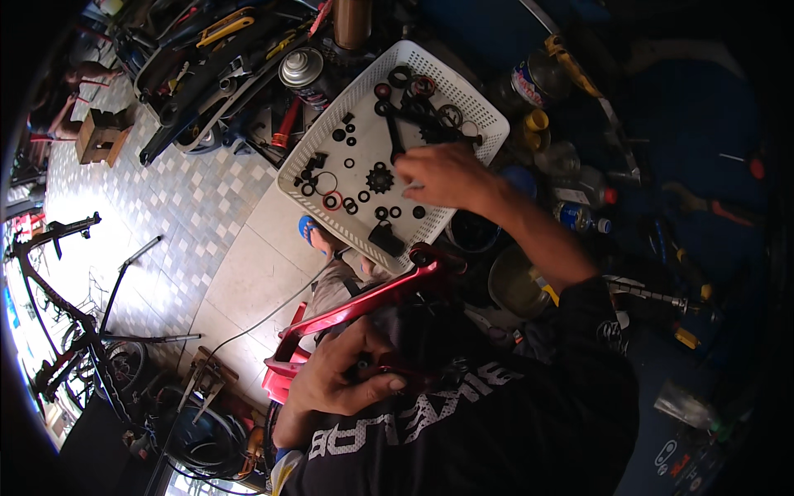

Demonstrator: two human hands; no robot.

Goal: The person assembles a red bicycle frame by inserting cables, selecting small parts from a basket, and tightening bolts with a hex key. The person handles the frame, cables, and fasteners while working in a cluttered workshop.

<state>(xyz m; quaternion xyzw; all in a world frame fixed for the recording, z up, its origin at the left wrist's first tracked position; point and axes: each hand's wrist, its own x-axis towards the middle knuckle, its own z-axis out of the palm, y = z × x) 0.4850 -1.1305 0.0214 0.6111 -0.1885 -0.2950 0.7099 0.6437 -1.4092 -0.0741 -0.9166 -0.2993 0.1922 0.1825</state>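
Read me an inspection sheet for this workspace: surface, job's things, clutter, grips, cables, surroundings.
Surface: tiled floor, brightly lit farther left.
Job's things: white basket holding a black sprocket and loose small parts; red frame part near its lower corner.
Clutter: spray can left of the basket; bottles to its right.
Grips: right grip over the basket, left grip at the red frame part; both holds unclear.
Cables: thin cable crossing the floor.
Surroundings: dark bicycle frame and wooden stool at left.
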